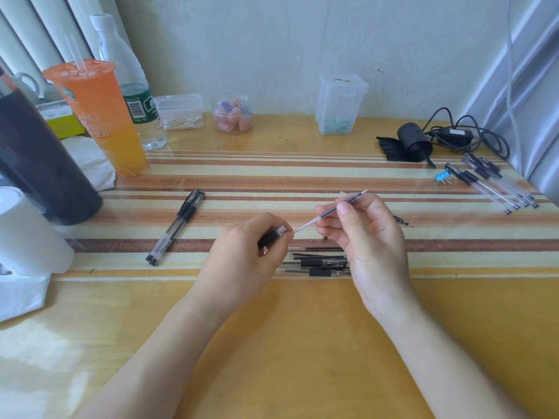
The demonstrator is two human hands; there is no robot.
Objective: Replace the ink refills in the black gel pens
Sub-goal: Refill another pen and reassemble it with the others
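Barrel [270, 236] in left hand [242, 258] | refill [328, 212] in right hand [370, 240] | pen parts [322, 263] beneath

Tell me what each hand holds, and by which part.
Left hand grips the pen barrel near its black grip section. Right hand pinches the ink refill toward its tip end, between thumb and fingers.

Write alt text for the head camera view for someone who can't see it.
The left hand grips a pen barrel while the right hand pinches an ink refill, its back end at the barrel's mouth. Loose pen parts lie on the striped desk beneath.
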